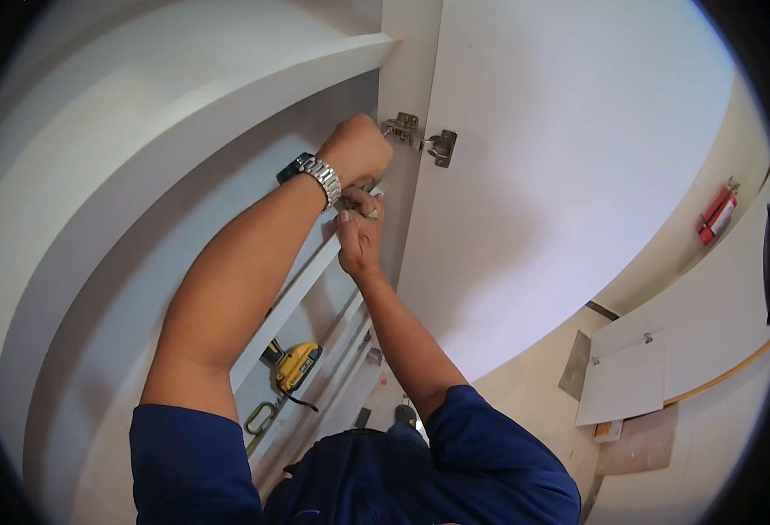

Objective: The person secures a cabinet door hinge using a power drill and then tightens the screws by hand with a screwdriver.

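A white cabinet door (569,149) stands open on the right, joined to the cabinet's side panel by a metal hinge (428,140). My left hand (358,149), with a metal-band watch (319,178) at its wrist, is closed right beside the hinge. A thin metal end shows between this fist and the hinge; the rest is hidden by the hand. Just below, my right hand (360,236) has its fingers curled at the front edge of a white shelf (293,297). Something small and metallic shows at its fingertips, too covered to name.
A yellow and black power tool (297,366) lies below the shelf edge, near an olive-green loop-shaped thing (260,418). Above my left arm curves another white shelf (192,114). A red fire extinguisher (717,213) hangs at the far right, above white panels (621,385).
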The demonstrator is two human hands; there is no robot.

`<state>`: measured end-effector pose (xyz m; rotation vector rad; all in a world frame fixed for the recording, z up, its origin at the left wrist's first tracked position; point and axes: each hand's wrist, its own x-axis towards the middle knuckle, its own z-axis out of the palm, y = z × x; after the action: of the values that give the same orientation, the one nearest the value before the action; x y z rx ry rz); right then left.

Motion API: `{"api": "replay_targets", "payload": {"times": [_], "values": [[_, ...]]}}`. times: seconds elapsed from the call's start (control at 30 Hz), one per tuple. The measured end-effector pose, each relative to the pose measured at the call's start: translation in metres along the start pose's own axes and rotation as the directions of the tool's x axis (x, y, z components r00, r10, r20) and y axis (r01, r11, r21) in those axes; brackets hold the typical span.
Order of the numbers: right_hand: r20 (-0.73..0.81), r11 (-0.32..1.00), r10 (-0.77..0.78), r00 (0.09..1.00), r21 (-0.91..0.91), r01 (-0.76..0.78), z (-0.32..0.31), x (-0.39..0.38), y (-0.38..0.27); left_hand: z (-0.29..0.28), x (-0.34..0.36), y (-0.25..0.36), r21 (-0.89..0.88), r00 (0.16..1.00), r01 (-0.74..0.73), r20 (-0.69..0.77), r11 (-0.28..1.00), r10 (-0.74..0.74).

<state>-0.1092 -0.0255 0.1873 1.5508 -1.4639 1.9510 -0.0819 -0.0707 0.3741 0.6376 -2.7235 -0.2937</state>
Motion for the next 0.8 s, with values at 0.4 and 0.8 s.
{"api": "replay_targets", "payload": {"times": [0.4,0.8], "values": [[0.057,1.0,-0.009,0.998,-0.028,0.011,-0.002,0.003,0.004,-0.02,-0.015,0.004,-0.54,0.911,0.412,0.248,0.734,-0.33],[0.037,0.841,0.358,0.933,0.422,-0.339,-0.032,0.034,-0.015,-0.006,-0.027,0.018,-0.149,0.962,0.04,-0.261,0.988,-0.078]]}}
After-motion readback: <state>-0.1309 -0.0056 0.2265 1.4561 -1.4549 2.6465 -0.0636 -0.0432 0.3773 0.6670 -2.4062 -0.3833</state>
